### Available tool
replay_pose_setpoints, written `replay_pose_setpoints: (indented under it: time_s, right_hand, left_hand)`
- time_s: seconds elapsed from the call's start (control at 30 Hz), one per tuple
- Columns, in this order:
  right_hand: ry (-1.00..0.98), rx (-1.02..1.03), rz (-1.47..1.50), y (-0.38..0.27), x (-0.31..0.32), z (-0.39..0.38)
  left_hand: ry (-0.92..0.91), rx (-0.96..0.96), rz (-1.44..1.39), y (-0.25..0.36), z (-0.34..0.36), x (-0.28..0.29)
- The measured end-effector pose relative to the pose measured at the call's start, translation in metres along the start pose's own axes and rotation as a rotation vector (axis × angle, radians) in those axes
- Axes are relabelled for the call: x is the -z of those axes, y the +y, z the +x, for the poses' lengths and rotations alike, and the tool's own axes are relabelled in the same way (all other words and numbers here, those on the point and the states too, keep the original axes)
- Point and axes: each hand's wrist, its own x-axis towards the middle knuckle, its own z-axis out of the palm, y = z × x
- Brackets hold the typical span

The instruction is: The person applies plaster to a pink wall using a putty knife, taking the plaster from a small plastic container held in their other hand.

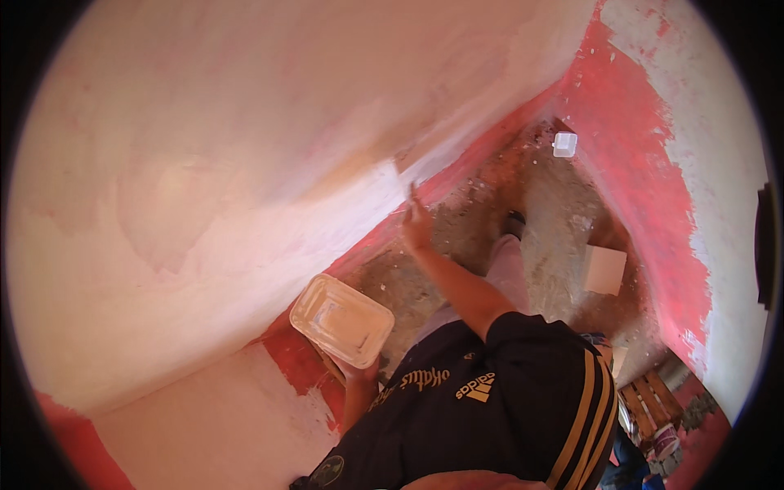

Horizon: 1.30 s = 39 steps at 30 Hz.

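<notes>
My left hand [359,374] holds a shallow rectangular plastic tub [377,320] from below, tilted, by the foot of the wall. Pale paste coats its inside. Out ahead, my right hand [417,227] is closed around what looks like a putty knife [413,193]; its blade is blurred and hard to tell from the pale wall. The tool is up against the lower part of the large wall [204,188], which carries smeared whitish and pinkish coating. Beside the blade, a brighter streak shows on the surface. Below it runs a red painted band [469,167].
A small white container [564,144] stands in the far corner of the stained concrete floor [555,196]. Nearer lies a pale box-like block [605,270]. The right wall [653,139] is part red, part whitish. Wooden slats [651,404] and a bucket [665,441] are at lower right.
</notes>
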Motion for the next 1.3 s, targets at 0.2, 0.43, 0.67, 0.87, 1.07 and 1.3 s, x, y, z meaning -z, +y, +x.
replay_pose_setpoints:
  time_s: [0.2,0.43,0.67,0.87,1.07,1.3]
  right_hand:
    - [0.612,0.135,-0.004,0.018,0.111,0.187]
    - [0.431,0.257,-0.104,-0.028,0.046,0.161]
    - [0.094,0.415,-0.077,-0.045,-0.001,-0.012]
    - [0.493,0.182,-0.288,-0.007,0.126,0.156]
    - [0.487,0.034,-0.007,-0.062,0.127,0.249]
    - [0.068,0.369,0.033,-0.05,-0.033,-0.032]
  left_hand:
    - [0.009,-0.005,0.003,0.008,0.001,-0.001]
    - [0.007,-0.085,0.108,0.006,0.013,0.001]
    - [-0.128,-0.097,0.122,0.02,0.02,0.003]
    - [-0.106,-0.08,-0.006,0.02,0.024,0.019]
    - [-0.094,-0.092,0.09,0.019,0.021,0.018]
    - [-0.138,-0.045,0.012,0.024,0.037,0.023]
